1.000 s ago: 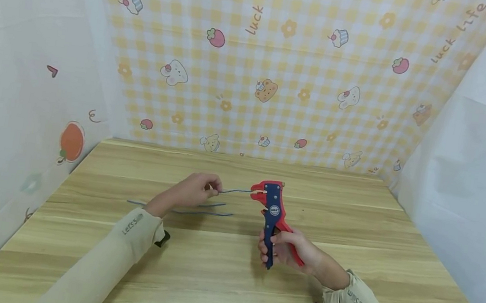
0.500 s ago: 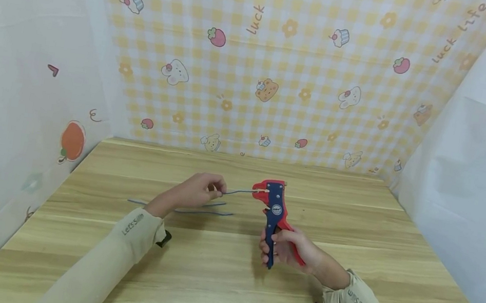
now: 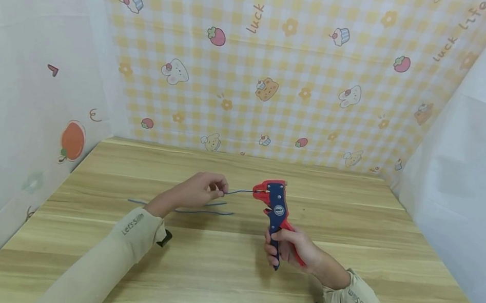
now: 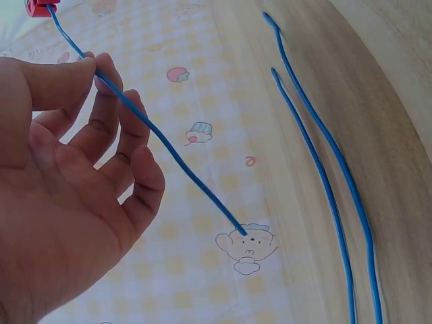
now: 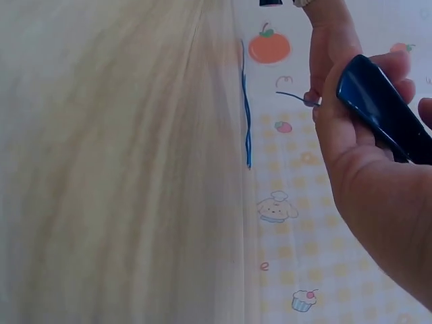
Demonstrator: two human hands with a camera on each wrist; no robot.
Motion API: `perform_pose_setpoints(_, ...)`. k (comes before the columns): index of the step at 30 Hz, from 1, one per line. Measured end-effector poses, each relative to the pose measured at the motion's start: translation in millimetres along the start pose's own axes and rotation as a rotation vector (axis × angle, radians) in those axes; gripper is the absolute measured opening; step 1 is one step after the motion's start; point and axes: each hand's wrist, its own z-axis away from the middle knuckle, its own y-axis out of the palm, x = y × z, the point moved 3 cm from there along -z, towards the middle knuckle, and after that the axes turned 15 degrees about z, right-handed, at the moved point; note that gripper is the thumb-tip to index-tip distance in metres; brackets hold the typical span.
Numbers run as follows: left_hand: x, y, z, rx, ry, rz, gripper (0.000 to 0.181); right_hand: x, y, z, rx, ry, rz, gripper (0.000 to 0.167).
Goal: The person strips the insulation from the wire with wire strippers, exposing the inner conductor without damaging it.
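Observation:
My left hand (image 3: 200, 189) pinches a blue wire (image 3: 241, 191) between thumb and forefinger. In the left wrist view the wire (image 4: 169, 145) slants across the fingers, its free tail pointing down and right. Its other end sits in the mouth of a red and blue wire stripper (image 3: 278, 210). My right hand (image 3: 299, 250) grips the stripper's handles, fingers curled round the blue one. The right wrist view shows that blue handle (image 5: 381, 101) close up; the stripper's head lies outside it.
Two more blue wires lie on the wooden table (image 3: 206, 281), one longer wire (image 3: 211, 213) and another wire (image 3: 218, 204), both partly behind the left forearm in the head view. A checked, printed cloth (image 3: 310, 68) stands behind the table, with white cloth at both sides.
The right hand has squeezed the stripper's handles closer together, and its jaws have narrowed round the wire. The stripper's head and the left hand with the wire have shifted slightly right.

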Motion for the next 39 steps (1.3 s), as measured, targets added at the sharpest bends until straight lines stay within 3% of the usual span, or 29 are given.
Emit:
perform_pose_setpoints(7,-3.0,1.9,0.4,0.010,0.010,0.002,0.008,0.6,3.6,1.3,-0.046,0.003,-0.029,0.014)
perform_pose_setpoints(13,-0.6,4.9,-1.6,0.030,0.001,-0.015,0.010,-0.2,0.0,1.7,-0.107,0.021,-0.091,0.023)
perform_pose_setpoints(23,6.3,-8.5,3.9,-0.053,-0.082,-0.087,0.011,2.3,-5.6,0.9,0.069,-0.013,-0.130,0.032)
perform_pose_setpoints(30,17.8,-14.9,3.9,-0.049,-0.123,-0.129,0.012,4.3,-9.1,2.9,0.031,-0.026,-0.073,0.041)
perform_pose_setpoints(39,25.4,-22.7,3.0,-0.054,-0.180,-0.209,0.012,6.9,-13.9,4.7,-0.007,-0.022,-0.016,0.038)
